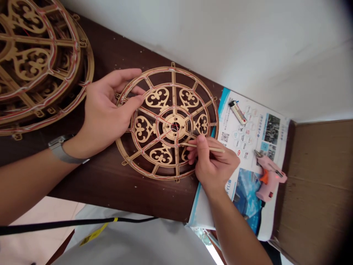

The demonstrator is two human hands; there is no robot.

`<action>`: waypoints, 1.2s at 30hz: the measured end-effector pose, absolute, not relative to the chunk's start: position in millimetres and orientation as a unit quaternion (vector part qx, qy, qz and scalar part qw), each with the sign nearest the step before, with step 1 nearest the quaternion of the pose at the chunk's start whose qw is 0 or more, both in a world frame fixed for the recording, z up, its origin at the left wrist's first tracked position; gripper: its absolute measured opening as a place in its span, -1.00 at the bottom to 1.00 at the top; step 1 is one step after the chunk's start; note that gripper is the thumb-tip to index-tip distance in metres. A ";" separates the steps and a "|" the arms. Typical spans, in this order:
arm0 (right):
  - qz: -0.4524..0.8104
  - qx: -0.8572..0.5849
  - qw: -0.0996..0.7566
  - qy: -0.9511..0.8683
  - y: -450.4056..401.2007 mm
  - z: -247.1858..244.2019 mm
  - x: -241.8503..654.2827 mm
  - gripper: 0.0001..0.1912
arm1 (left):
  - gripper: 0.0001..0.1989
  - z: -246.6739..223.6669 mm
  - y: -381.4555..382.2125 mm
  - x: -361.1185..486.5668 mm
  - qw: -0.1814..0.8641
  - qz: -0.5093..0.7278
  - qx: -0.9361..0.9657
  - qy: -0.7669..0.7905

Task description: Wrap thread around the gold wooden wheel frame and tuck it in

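Observation:
A round gold openwork frame (177,84) with red and white wires along its rings lies over the dark table. My left hand (110,105) grips its upper left rim, thumb on top and fingers around the outer edge. Closed around a thin wooden stick (216,149), my right hand (213,160) rests over the frame's lower right part. The stick's tip touches or nearly touches the inner ring, just below the central hole with wires in it.
Similar wired frames (52,48) are stacked at the upper left. On the right, a printed sheet (230,134) bears a lighter (237,112) and a pink glue gun (271,177). A cardboard box (317,191) stands far right, beside the wall. A black cable (68,222) crosses the lower left.

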State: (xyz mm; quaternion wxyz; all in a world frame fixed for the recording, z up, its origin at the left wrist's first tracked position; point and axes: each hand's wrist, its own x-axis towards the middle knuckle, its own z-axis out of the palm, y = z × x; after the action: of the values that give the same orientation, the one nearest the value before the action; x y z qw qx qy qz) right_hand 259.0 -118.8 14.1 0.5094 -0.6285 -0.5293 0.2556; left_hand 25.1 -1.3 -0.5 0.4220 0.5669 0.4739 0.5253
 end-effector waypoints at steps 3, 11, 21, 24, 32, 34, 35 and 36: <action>0.222 -0.609 0.516 -0.560 -121.3 15.3 258.0 -0.73 | -0.51 0.3 -1.8 26.2 0.422 0.525 0.566 0.475; 0.172 -0.570 0.500 -0.629 -123.2 15.1 258.9 -0.80 | -0.52 0.1 -3.1 25.3 0.421 0.523 0.566 0.478; -0.015 -0.537 0.372 -0.757 -128.0 28.7 255.7 -0.85 | -0.52 1.6 -3.2 24.7 0.415 0.512 0.576 0.483; -0.009 -0.546 0.371 -0.751 -127.8 28.5 255.8 -0.86 | -0.52 0.4 -2.6 24.9 0.416 0.518 0.573 0.480; 0.103 -0.539 0.364 -0.753 -123.1 28.3 262.7 -0.84 | -0.52 -0.1 -1.4 25.2 0.421 0.518 0.566 0.484; 0.132 -0.536 0.358 -0.753 -121.3 28.8 265.3 -0.83 | -0.52 -2.3 -1.1 23.6 0.407 0.518 0.575 0.484; 0.141 -0.536 0.357 -0.752 -120.5 28.9 266.4 -0.82 | -0.51 -4.0 -0.9 22.6 0.398 0.517 0.585 0.482; 0.146 -0.537 0.356 -0.750 -119.9 28.9 267.1 -0.80 | -0.49 -5.9 -0.6 21.4 0.389 0.515 0.595 0.479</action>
State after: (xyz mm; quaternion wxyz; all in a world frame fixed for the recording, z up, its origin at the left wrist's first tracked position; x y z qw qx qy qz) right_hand 267.1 -119.9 28.9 0.3565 -0.5372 -0.7503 0.1460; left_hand 21.4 -0.6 -5.9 0.3885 0.5952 0.4792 0.5150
